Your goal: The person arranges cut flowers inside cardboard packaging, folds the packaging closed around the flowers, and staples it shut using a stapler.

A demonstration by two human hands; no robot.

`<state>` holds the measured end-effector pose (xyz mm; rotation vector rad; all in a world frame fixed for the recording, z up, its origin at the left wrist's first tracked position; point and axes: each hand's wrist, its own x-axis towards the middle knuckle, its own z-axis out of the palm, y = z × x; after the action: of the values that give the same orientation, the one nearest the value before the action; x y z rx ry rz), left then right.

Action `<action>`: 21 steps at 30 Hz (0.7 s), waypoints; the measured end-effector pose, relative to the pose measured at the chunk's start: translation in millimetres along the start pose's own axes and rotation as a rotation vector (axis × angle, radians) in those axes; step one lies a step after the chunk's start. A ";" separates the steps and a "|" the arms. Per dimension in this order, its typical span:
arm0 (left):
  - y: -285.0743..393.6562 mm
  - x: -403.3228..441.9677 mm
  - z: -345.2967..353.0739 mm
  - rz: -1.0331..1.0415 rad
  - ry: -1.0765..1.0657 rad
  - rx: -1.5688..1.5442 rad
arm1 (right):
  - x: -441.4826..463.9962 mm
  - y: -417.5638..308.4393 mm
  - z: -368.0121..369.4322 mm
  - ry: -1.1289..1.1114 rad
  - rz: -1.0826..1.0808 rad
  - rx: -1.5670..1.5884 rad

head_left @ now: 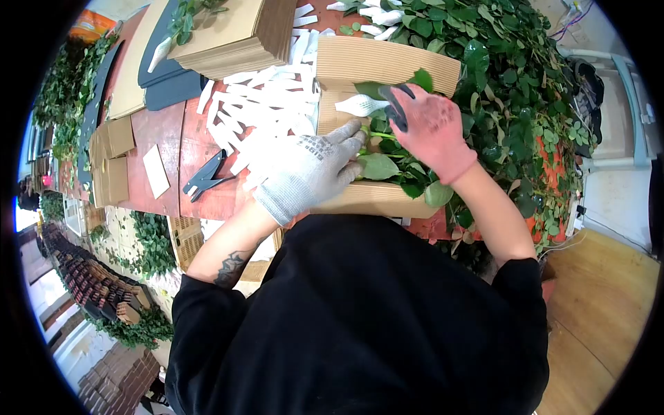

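Note:
My left hand (315,166), in a grey glove, lies with its fingers stretched out at the left edge of a corrugated cardboard sheet (394,59). Its fingertips rest by green stems and leaves (377,166) on the cardboard. My right hand (430,128), in a pink glove with dark fingertips, is closed at the neck of a rose in a white net sleeve (360,105). The rose lies sideways, its netted head pointing left. The hand hides part of its stem. Both upper and lower cardboard flaps stand apart around the leaves.
White paper strips (259,114) are scattered left of the cardboard. A black stapler (205,176) and a pale card (155,171) lie on the red table (194,138). A cardboard stack (232,48) stands behind. Leafy stems (512,104) are heaped right, with netted heads (380,17) at the back.

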<state>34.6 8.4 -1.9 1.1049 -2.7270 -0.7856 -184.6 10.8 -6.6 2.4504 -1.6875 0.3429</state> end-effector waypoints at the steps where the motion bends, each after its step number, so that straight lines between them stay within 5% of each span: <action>1: 1.3 0.3 -1.2 -0.011 -0.021 0.017 | 3.2 5.7 9.6 -0.054 -0.006 0.017; 4: -1.6 2.2 3.7 0.007 0.005 0.020 | 8.4 0.1 9.8 -0.301 0.005 -0.068; 7: 2.7 0.3 1.1 -0.006 0.016 0.032 | 0.6 4.6 10.0 -0.149 -0.131 -0.041; 9: 0.7 -2.4 0.8 -0.018 -0.005 0.062 | 4.2 4.3 0.7 -0.248 -0.042 -0.047; 11: -5.0 -3.7 9.1 0.095 0.171 0.038 | -4.5 18.0 -10.9 0.094 -0.038 -0.074; 13: -2.9 -2.6 9.1 0.048 0.131 0.059 | -7.7 31.2 -50.1 0.016 0.095 -0.061; 15: 2.5 -0.4 4.5 0.076 0.141 0.032 | -12.6 50.8 -78.7 0.340 0.190 0.218; 17: 6.2 0.0 1.1 0.019 0.085 0.088 | -17.0 69.0 -116.3 0.485 0.583 0.476; 18: 8.0 0.7 -0.6 -0.010 0.040 0.098 | -21.3 90.9 -130.6 0.685 0.573 0.488; 19: 7.4 1.0 -0.7 -0.005 0.046 0.093 | -24.1 123.5 -150.5 0.831 0.723 0.315; 21: 6.3 -1.7 -1.2 0.044 0.060 0.151 | -47.5 195.3 -200.0 1.134 0.552 0.078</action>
<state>32.2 12.9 2.4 1.0721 -2.7878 -0.5391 -404.1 33.3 171.5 1.2112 -1.6505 1.4986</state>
